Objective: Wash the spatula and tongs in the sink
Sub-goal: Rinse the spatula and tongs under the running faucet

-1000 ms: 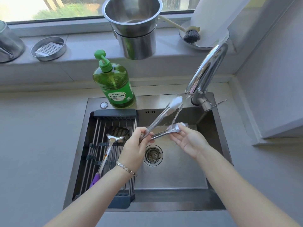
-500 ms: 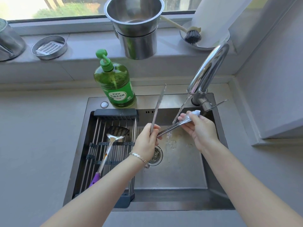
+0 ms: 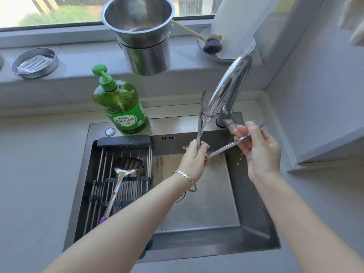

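Metal tongs are spread wide over the steel sink. My left hand grips them at the hinge end. One arm stands upright under the water running from the chrome tap. The other arm points right, and my right hand pinches it near its tip. The spatula, steel with a purple handle end, lies on the black roll-up rack over the sink's left half.
A green dish-soap pump bottle stands behind the rack. On the window sill are stacked steel pots, a dish brush on a plate, a paper towel roll and a round steel dish. Grey wall closes the right side.
The tongs opened wider and one arm swung upright into the water stream. My right hand slid up and to the right along the other arm. The foam is gone from the tips.
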Motion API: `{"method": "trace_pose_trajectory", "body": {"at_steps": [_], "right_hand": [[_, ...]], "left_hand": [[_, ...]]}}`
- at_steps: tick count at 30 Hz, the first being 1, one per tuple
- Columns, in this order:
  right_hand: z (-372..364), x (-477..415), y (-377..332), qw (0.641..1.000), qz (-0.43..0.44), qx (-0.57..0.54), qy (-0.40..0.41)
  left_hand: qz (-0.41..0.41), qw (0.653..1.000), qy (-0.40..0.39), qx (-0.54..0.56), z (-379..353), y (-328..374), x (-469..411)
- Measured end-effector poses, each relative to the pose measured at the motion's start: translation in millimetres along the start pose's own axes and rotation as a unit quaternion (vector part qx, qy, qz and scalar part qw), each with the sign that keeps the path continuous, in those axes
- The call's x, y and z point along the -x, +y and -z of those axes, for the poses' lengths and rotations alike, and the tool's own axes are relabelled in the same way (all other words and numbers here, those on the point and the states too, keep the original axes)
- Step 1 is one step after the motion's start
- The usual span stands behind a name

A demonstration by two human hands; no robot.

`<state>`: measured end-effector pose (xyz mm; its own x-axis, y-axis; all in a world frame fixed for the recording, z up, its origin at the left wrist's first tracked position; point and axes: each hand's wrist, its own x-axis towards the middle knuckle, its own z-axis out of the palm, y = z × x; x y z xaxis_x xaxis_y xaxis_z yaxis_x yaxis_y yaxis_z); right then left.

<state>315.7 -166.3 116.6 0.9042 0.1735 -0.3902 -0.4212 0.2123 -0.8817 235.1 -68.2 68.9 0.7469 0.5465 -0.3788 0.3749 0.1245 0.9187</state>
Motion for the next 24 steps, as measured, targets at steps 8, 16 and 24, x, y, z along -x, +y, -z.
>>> {"method": "trace_pose_trajectory", "body": {"at_steps": [8, 16, 24], "right_hand": [[-17, 10, 22, 0.97, -0.138, 0.007, -0.2], [-40, 11, 41, 0.967, -0.145, 0.153, -0.146], [-47, 3, 35, 0.959, -0.159, 0.207, -0.112]], "left_hand": [[0.388, 0.903, -0.117, 0.141, 41, -23, 22], [0.503, 0.806, -0.175, 0.257, 59, -18, 32], [0.463, 0.851, -0.131, 0.211, 55, -4, 23]]}}
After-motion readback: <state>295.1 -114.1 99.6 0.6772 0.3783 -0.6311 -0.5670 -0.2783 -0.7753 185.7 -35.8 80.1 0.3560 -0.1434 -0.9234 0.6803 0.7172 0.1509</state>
